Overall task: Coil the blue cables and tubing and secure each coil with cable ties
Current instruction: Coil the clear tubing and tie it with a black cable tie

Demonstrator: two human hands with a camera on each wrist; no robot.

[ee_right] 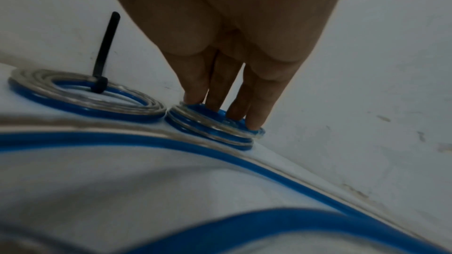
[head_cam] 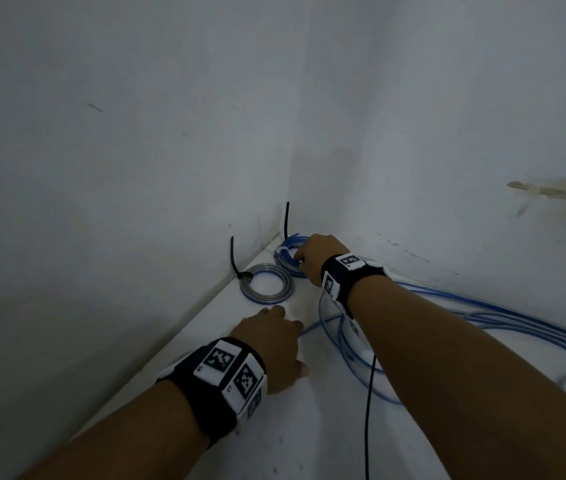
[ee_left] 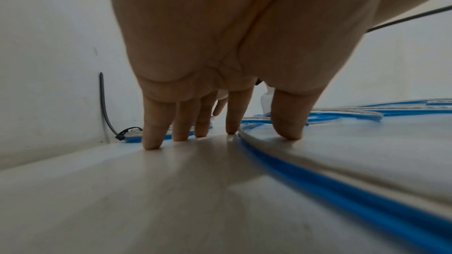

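Note:
Two coils of blue and clear tubing lie in the table's far corner. The left coil (head_cam: 267,284) (ee_right: 85,96) carries a black cable tie (head_cam: 234,258) (ee_right: 105,53) with its tail standing up. My right hand (head_cam: 304,259) (ee_right: 220,115) presses straight fingers down on the right coil (head_cam: 288,261) (ee_right: 212,130), behind which another black tie tail (head_cam: 287,220) rises. My left hand (head_cam: 276,336) (ee_left: 227,136) rests its straight fingertips on the table, holding nothing. Loose blue tubing (head_cam: 517,323) (ee_left: 318,181) runs up to a spot between its index finger and thumb.
White walls (head_cam: 136,133) close in the white table (head_cam: 309,427) on the left and at the back. More loose tubing loops under my right forearm and trails off to the right. A thin black cord (head_cam: 369,410) hangs from the right wrist across the table.

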